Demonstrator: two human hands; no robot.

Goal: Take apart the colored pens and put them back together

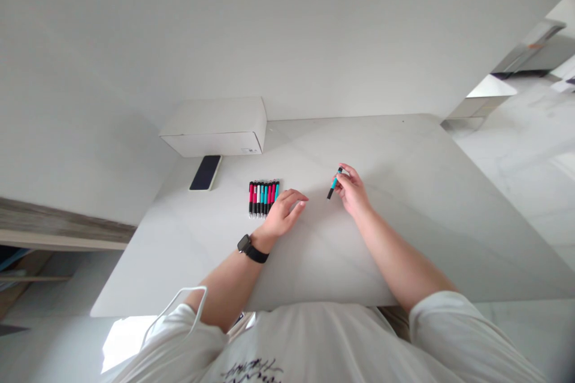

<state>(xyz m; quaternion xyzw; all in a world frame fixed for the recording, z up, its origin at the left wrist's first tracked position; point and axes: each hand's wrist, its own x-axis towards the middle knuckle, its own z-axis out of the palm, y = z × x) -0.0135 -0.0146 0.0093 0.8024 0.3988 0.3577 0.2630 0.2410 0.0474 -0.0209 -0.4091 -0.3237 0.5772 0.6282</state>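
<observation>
A teal and black pen (335, 184) is held tilted in my right hand (352, 190), over the right-middle part of the table. My left hand (284, 213) lies beside a row of pens (263, 197), its fingers loosely bent and apart with nothing in them. Red, white and teal barrels with black grips make up the row, side by side and pointing the same way. The left hand covers the lower right end of the row, so I cannot tell whether it touches those pens. A black watch sits on the left wrist.
The white table (305, 269) stands against a plain wall. At its back left is a long white box (215, 125), with a dark-screened phone (205, 173) lying in front of it. A white cable (197, 311) loops by my left arm.
</observation>
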